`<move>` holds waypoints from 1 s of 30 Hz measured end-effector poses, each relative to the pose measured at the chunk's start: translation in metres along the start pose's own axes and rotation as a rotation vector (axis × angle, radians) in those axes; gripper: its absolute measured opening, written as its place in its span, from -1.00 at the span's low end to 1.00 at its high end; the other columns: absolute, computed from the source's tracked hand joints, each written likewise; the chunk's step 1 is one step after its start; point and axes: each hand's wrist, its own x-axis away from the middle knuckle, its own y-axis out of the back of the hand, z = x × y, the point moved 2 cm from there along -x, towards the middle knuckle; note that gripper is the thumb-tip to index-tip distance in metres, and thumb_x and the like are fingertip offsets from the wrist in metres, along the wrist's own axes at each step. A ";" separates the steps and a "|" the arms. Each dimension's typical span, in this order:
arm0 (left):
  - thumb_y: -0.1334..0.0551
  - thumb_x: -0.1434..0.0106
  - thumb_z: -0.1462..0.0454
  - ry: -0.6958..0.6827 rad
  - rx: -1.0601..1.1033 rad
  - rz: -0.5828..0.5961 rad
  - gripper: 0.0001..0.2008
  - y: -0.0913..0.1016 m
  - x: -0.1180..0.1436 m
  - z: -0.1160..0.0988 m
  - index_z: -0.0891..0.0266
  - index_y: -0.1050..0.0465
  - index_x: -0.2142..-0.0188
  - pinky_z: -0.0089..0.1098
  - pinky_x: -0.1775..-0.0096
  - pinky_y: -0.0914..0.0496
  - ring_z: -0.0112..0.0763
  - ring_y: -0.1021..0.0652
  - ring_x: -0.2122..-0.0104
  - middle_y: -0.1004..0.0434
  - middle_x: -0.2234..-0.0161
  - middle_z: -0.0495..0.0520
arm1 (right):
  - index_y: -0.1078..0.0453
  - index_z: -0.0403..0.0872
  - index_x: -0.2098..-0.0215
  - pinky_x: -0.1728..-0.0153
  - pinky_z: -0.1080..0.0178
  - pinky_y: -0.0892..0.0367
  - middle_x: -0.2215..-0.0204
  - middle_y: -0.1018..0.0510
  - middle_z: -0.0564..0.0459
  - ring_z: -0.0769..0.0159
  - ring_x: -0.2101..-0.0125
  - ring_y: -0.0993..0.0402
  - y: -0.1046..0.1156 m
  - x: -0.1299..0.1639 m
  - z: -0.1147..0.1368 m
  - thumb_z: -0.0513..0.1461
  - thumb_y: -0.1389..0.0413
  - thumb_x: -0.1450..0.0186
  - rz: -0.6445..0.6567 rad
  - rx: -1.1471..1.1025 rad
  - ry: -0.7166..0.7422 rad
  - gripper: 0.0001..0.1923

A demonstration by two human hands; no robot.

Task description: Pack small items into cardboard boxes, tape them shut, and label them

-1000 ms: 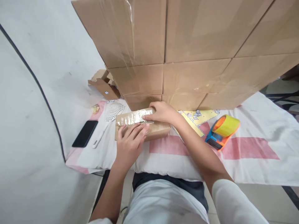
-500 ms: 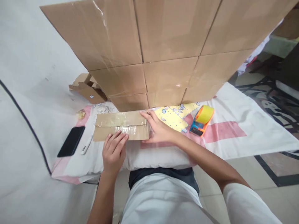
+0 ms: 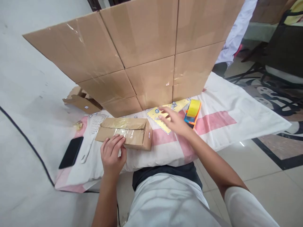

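A small brown cardboard box (image 3: 134,134) lies in front of me, its top flaps nearly meeting and shiny tape across the seam. My left hand (image 3: 113,153) rests its fingers on the box's near top edge, fingers extended and the thumb at the near side. My right hand (image 3: 174,121) is in the air to the right of the box, fingers apart and holding nothing. Just beyond that hand lies a blue and orange tape dispenser (image 3: 191,119) with a roll of yellow tape (image 3: 194,108). The right wrist partly covers the dispenser's near end.
A tall wall of stacked cardboard boxes (image 3: 149,75) stands behind the small box. On the left are a black phone (image 3: 71,152), a white handheld fan (image 3: 88,146) and an open carton (image 3: 82,101). A patterned cloth (image 3: 217,132) covers the table; a cable (image 3: 28,142) runs along the wall.
My right hand has let go of the box's right end and moved right, toward the tape dispenser. My left hand stays on the box. The camera view has turned to the right.
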 end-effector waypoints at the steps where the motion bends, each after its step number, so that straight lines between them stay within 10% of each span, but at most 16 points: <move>1: -0.23 -0.21 0.49 0.004 0.000 -0.011 -0.57 0.000 -0.001 -0.001 0.19 -0.46 -0.06 -0.05 -0.23 -0.33 -0.13 -0.60 -0.08 -0.65 0.04 0.22 | -0.41 -0.13 -0.17 -0.08 0.06 -0.40 -0.10 -0.55 -0.20 0.09 -0.04 -0.52 0.014 -0.011 -0.009 -0.12 0.00 -0.47 -0.072 0.124 -0.082 -0.60; 6: -0.22 -0.20 0.48 0.040 -0.009 -0.057 -0.54 0.001 -0.003 -0.008 0.17 -0.44 -0.09 -0.01 -0.23 -0.32 -0.10 -0.59 -0.09 -0.64 0.02 0.24 | -0.46 -0.14 -0.12 0.03 0.17 -0.37 -0.05 -0.57 -0.28 0.06 -0.03 -0.50 0.048 -0.067 -0.048 -0.33 0.07 -0.43 0.172 0.724 -0.380 -0.61; 15: -0.20 -0.23 0.46 0.101 -0.019 -0.099 -0.61 0.002 0.013 -0.004 0.15 -0.48 -0.03 -0.03 -0.19 -0.35 -0.15 -0.62 -0.02 -0.65 0.06 0.21 | -0.48 -0.24 -0.11 0.05 0.04 -0.40 -0.05 -0.53 -0.43 -0.10 0.00 -0.52 0.028 -0.090 -0.080 -0.40 -0.21 -0.20 0.482 0.877 -0.485 -0.52; 23: -0.23 -0.18 0.48 0.060 -0.037 -0.222 -0.68 0.004 0.014 -0.007 0.13 -0.49 0.10 -0.02 -0.11 -0.41 -0.17 -0.63 0.10 -0.64 0.18 0.17 | -0.54 -0.19 0.13 0.14 0.18 -0.34 0.02 -0.59 -0.32 0.00 0.03 -0.53 0.043 -0.094 -0.084 -0.43 -0.11 -0.24 0.432 0.806 -0.430 -0.74; 30: -0.25 -0.18 0.48 -0.005 0.120 -0.243 -0.76 0.013 0.003 -0.038 0.10 -0.45 0.26 -0.09 0.01 -0.42 -0.27 -0.60 0.25 -0.61 0.33 0.05 | -0.35 -0.09 0.09 0.44 0.35 -0.28 0.36 -0.59 0.04 0.42 0.49 -0.44 0.055 -0.084 -0.067 -0.37 -0.07 -0.36 0.337 0.302 -0.381 -0.83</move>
